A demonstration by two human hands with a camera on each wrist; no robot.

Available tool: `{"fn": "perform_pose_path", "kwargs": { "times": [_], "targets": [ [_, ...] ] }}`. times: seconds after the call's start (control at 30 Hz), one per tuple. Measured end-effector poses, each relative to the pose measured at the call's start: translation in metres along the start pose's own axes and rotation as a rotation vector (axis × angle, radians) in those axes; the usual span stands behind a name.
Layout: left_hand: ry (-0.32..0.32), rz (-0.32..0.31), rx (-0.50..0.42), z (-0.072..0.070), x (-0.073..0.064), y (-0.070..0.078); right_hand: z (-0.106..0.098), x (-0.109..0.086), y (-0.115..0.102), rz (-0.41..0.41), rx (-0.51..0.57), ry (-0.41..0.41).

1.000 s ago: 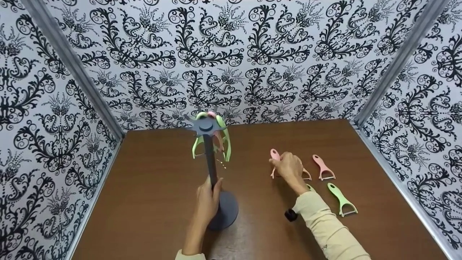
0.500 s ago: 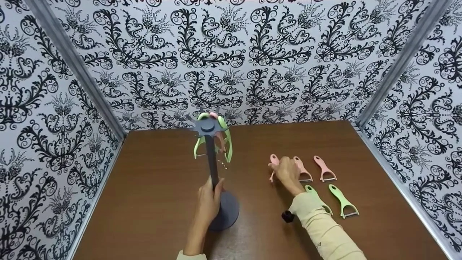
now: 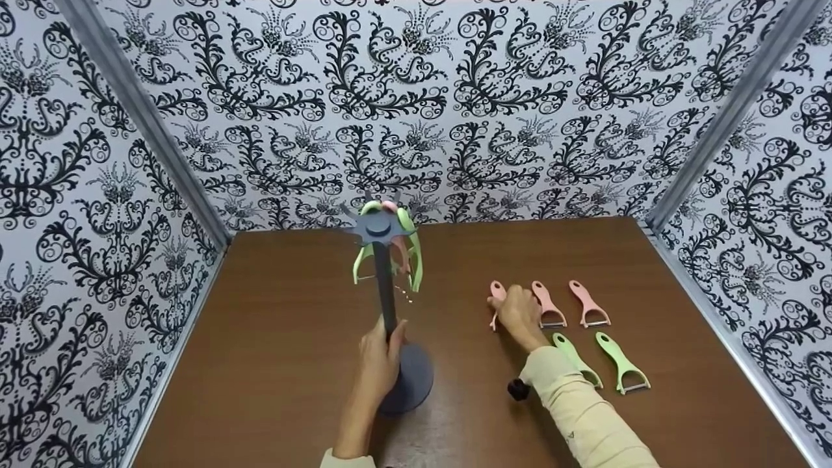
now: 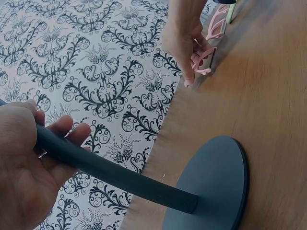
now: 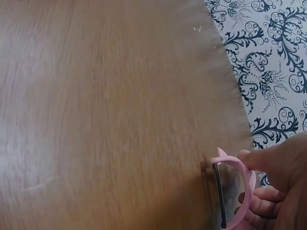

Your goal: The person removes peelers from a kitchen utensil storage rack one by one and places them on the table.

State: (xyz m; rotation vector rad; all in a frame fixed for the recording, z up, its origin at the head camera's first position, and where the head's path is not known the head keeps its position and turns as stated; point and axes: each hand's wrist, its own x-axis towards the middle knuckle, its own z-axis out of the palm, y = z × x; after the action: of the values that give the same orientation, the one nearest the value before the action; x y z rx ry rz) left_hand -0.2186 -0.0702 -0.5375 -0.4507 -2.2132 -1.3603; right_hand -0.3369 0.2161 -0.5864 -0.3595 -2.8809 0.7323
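My left hand (image 3: 379, 364) grips the dark grey pole (image 3: 385, 286) of a hook stand, its fingers curled around it in the left wrist view. Two green peelers (image 3: 416, 263) and a pink peeler (image 3: 401, 250) hang from the stand's hooked top (image 3: 377, 227). Over to the right, my right hand (image 3: 520, 315) pinches a pink Y-shaped peeler (image 5: 247, 191) between thumb and fingers. Its blade end points away from the palm in the right wrist view. Most of its handle is hidden by the hand there. Whether it touches the table cannot be told.
Beside the right hand lie two pink peelers (image 3: 548, 304) (image 3: 588, 304). Two green peelers (image 3: 575, 361) (image 3: 622, 364) lie nearer the front, one partly under the sleeve. The stand's round base (image 3: 416, 380) rests on the brown table (image 3: 292, 312). Patterned walls (image 3: 416, 97) enclose the back and sides.
The right hand has shifted slightly left and down among the peelers, uncovering the middle pink peeler and a green one. The left hand keeps its grip on the pole. The whole head view drifts slightly.
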Motion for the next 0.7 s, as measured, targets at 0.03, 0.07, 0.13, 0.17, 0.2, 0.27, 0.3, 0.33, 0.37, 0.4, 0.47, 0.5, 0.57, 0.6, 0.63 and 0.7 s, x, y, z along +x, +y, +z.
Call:
{"fn": "perform_pose_path", "kwargs": {
  "times": [0.03,0.07,0.13,0.17,0.2,0.27,0.3,0.33,0.37,0.4,0.47,0.5,0.57,0.6,0.63,0.7],
  "targets": [
    [-0.002,0.004,-0.004,0.0001,0.0001,-0.0002,0.0009,0.0002,0.0009,-0.005,-0.002,0.005],
    [-0.004,0.01,-0.009,0.0002,0.0003,-0.0004,0.0017,0.0004,0.0017,-0.011,-0.004,0.01],
    [-0.01,0.018,-0.017,0.0003,0.0004,-0.0007,0.0032,0.0007,0.0026,-0.019,-0.008,0.017],
    [-0.013,0.018,-0.021,0.0004,0.0004,-0.0008,0.0038,0.001,0.003,-0.022,-0.01,0.02],
    [-0.011,0.016,-0.018,0.0005,0.0004,-0.0009,0.0043,0.0014,0.0033,-0.023,-0.007,0.018],
    [-0.007,0.012,-0.017,0.0007,0.0,-0.0006,0.005,0.002,0.0037,-0.022,-0.002,0.013],
    [-0.004,0.013,-0.018,0.0008,-0.0002,-0.0003,0.0053,0.0023,0.0037,-0.022,-0.003,0.011],
    [0.0,0.016,-0.018,0.0009,-0.0004,0.0,0.0054,0.0025,0.0037,-0.023,-0.003,0.009],
    [0.004,0.021,-0.02,0.0009,-0.0003,0.0003,0.0055,0.0026,0.0035,-0.023,-0.002,0.007],
    [0.009,0.029,-0.022,0.001,-0.0004,0.0004,0.0055,0.0026,0.0033,-0.022,-0.002,0.006],
    [0.018,0.043,-0.023,0.0015,-0.0002,0.0005,0.0053,0.0024,0.0027,-0.017,-0.002,0.007],
    [0.02,0.047,-0.024,0.0017,-0.0002,0.0004,0.0053,0.0022,0.0025,-0.013,0.0,0.008],
    [0.022,0.048,-0.027,0.002,-0.0002,0.0002,0.0055,0.002,0.0023,-0.005,0.007,0.011],
    [0.023,0.046,-0.026,0.0021,-0.0005,0.0,0.0058,0.0021,0.0023,-0.004,0.01,0.013],
    [0.023,0.044,-0.025,0.0022,-0.0005,-0.0001,0.0061,0.0021,0.0026,-0.003,0.013,0.015],
    [0.022,0.038,-0.026,0.0023,-0.0007,-0.0002,0.007,0.0018,0.0032,-0.005,0.019,0.021]
  ]
}}
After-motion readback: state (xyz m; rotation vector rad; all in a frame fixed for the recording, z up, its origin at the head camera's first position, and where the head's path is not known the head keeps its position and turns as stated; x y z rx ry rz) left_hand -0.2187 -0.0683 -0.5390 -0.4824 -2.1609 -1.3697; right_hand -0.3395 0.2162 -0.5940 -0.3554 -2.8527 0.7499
